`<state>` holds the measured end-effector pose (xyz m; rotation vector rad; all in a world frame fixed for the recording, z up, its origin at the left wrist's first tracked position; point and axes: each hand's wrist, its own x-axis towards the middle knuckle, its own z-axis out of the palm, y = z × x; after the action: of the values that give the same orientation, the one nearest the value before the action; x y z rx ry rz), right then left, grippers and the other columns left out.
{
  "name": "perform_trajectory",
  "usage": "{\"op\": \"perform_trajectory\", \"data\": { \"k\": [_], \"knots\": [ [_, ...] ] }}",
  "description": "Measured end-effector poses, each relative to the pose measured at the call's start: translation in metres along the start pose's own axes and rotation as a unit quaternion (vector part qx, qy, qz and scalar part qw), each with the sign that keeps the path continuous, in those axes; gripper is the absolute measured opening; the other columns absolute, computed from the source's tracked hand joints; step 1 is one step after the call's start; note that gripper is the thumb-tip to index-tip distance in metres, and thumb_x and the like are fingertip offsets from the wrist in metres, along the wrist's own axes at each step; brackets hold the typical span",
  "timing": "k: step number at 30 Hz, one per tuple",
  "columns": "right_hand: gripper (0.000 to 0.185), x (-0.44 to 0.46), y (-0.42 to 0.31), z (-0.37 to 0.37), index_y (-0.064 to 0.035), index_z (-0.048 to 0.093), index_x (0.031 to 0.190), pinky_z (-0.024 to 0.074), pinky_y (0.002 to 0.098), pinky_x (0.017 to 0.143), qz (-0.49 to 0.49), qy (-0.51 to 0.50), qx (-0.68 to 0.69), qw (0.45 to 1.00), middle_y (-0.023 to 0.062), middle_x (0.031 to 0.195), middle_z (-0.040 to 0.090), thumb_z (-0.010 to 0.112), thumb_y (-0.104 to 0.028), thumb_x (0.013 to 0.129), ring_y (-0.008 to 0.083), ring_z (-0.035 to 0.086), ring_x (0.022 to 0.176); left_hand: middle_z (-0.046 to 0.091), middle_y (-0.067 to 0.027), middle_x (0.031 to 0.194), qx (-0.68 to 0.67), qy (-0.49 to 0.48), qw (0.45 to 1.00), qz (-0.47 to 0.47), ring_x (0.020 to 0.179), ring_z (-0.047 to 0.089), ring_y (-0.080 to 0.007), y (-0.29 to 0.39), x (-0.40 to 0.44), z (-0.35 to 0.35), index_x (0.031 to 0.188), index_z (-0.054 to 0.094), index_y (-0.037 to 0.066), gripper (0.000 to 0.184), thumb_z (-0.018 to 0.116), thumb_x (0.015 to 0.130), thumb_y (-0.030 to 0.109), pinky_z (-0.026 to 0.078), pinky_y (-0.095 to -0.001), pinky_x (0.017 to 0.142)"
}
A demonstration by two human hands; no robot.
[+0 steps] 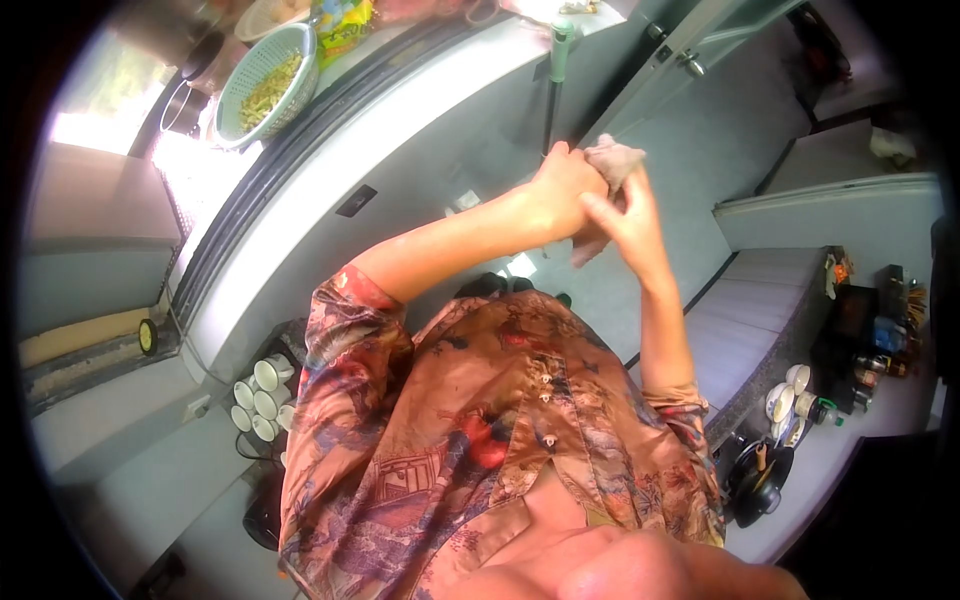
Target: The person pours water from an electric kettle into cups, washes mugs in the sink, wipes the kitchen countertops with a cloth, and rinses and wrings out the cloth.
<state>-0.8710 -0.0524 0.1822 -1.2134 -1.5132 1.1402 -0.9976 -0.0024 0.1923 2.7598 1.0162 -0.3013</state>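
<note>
A crumpled greyish-pink cloth (614, 157) is between my two hands, raised in front of my body. My left hand (573, 187) is closed around its left side, knuckles up. From the right, my right hand (636, 222) grips the same cloth, its thumb lying close against my left hand. One end of the cloth sticks out above the hands, and another hangs below them. Some of my right fingers are hidden behind the cloth.
A colander (297, 101) of green food pieces stands on the windowsill at upper left. White mugs (266, 402) are at lower left. A green-topped pole (562, 40), an open door (684, 55), bowls (780, 402) and a black pan (762, 495) also show.
</note>
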Motion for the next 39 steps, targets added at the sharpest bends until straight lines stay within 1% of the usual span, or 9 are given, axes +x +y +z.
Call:
{"op": "perform_trajectory", "data": {
  "k": [2, 5, 8, 20, 23, 26, 30, 32, 39],
  "knots": [
    [0.046, -0.001, -0.002, -0.014, 0.0021, 0.047, 0.127, 0.0398, 0.0321, 0.098, 0.008, 0.056, 0.123, 0.991, 0.0093, 0.121, 0.054, 0.063, -0.015, 0.087, 0.0162, 0.051, 0.112, 0.066, -0.0038, 0.096, -0.030, 0.028, 0.999, -0.009, 0.097, 0.060, -0.0233, -0.009, -0.006, -0.001, 0.096, 0.067, 0.009, 0.032, 0.070, 0.072, 0.030, 0.044, -0.0369, 0.080],
    [0.047, -0.020, -0.023, -0.053, 0.0049, 0.043, 0.129, 0.0395, 0.0364, 0.102, 0.010, 0.090, 0.294, 0.952, 0.0136, 0.126, 0.052, 0.057, -0.007, 0.086, 0.0221, 0.051, 0.117, 0.064, -0.0093, 0.091, -0.211, 0.375, 0.898, 0.097, 0.091, 0.059, -0.0298, -0.030, -0.010, 0.004, 0.094, 0.067, 0.007, 0.022, 0.062, 0.085, 0.027, 0.045, -0.0390, 0.082],
    [0.054, -0.027, -0.031, -0.087, 0.0025, 0.036, 0.137, 0.0363, 0.0459, 0.106, -0.037, 0.076, 0.538, 0.839, 0.0224, 0.137, 0.043, 0.046, -0.024, 0.092, 0.0336, 0.046, 0.124, 0.064, -0.0099, 0.093, -0.265, 0.549, 0.790, 0.064, 0.092, 0.060, -0.0297, -0.039, -0.007, -0.002, 0.099, 0.066, 0.007, 0.020, 0.058, 0.089, 0.022, 0.046, -0.0404, 0.084],
    [0.037, 0.031, 0.085, -0.021, -0.0005, 0.051, 0.121, 0.0474, 0.0348, 0.091, 0.010, -0.066, 0.693, 0.718, 0.0155, 0.113, 0.059, 0.037, -0.024, 0.097, 0.0261, 0.060, 0.097, 0.065, -0.0095, 0.092, -0.408, 0.346, 0.845, -0.018, 0.084, 0.061, -0.0212, -0.040, 0.001, -0.006, 0.101, 0.065, 0.005, 0.022, 0.054, 0.091, 0.021, 0.048, -0.0321, 0.076],
    [0.035, 0.051, 0.088, 0.014, -0.0022, 0.053, 0.117, 0.0484, 0.0333, 0.089, 0.013, -0.060, 0.718, 0.694, 0.0139, 0.108, 0.061, 0.035, -0.025, 0.099, 0.0245, 0.061, 0.093, 0.061, -0.0083, 0.096, -0.932, 0.025, 0.315, 0.176, 0.085, 0.056, -0.0171, -0.031, 0.031, 0.012, 0.112, 0.056, 0.000, 0.034, 0.047, 0.095, 0.028, 0.046, -0.0299, 0.078],
    [0.030, 0.052, 0.053, 0.063, -0.0077, 0.053, 0.113, 0.0468, 0.0366, 0.090, 0.097, 0.052, 0.696, 0.710, 0.0109, 0.105, 0.060, 0.036, -0.028, 0.099, 0.0255, 0.059, 0.097, 0.061, -0.0095, 0.095, -0.952, 0.137, 0.261, 0.088, 0.084, 0.057, -0.0179, -0.028, 0.048, -0.005, 0.116, 0.053, 0.000, 0.036, 0.046, 0.095, 0.029, 0.047, -0.0317, 0.078],
    [0.035, 0.045, 0.035, 0.076, -0.0041, 0.053, 0.114, 0.0445, 0.0397, 0.097, -0.025, -0.218, 0.772, 0.597, 0.0133, 0.113, 0.060, 0.038, -0.031, 0.097, 0.0259, 0.059, 0.104, 0.061, -0.0090, 0.100, -0.434, 0.552, 0.712, -0.014, 0.089, 0.060, -0.0213, -0.044, 0.071, 0.011, 0.105, 0.062, 0.008, 0.026, 0.060, 0.079, 0.010, 0.047, -0.0367, 0.084],
    [0.036, 0.041, 0.040, 0.077, -0.0021, 0.053, 0.114, 0.0457, 0.0457, 0.093, 0.268, -0.031, 0.682, 0.680, 0.0148, 0.113, 0.060, 0.038, -0.029, 0.097, 0.0281, 0.057, 0.104, 0.060, -0.0076, 0.102, -0.254, 0.558, 0.784, 0.099, 0.092, 0.059, -0.0218, -0.053, 0.070, 0.018, 0.102, 0.063, 0.009, 0.029, 0.061, 0.073, 0.007, 0.045, -0.0395, 0.088],
    [0.038, 0.020, 0.088, 0.011, 0.0006, 0.050, 0.116, 0.0491, 0.0499, 0.085, 0.275, -0.059, 0.703, 0.654, 0.0192, 0.108, 0.059, 0.035, -0.029, 0.097, 0.0329, 0.058, 0.097, 0.056, -0.0095, 0.112, -0.071, 0.562, 0.821, 0.072, 0.107, 0.052, -0.0274, -0.048, 0.075, 0.021, 0.100, 0.065, 0.011, 0.035, 0.061, 0.066, 0.005, 0.034, -0.0497, 0.100]
  ]
}}
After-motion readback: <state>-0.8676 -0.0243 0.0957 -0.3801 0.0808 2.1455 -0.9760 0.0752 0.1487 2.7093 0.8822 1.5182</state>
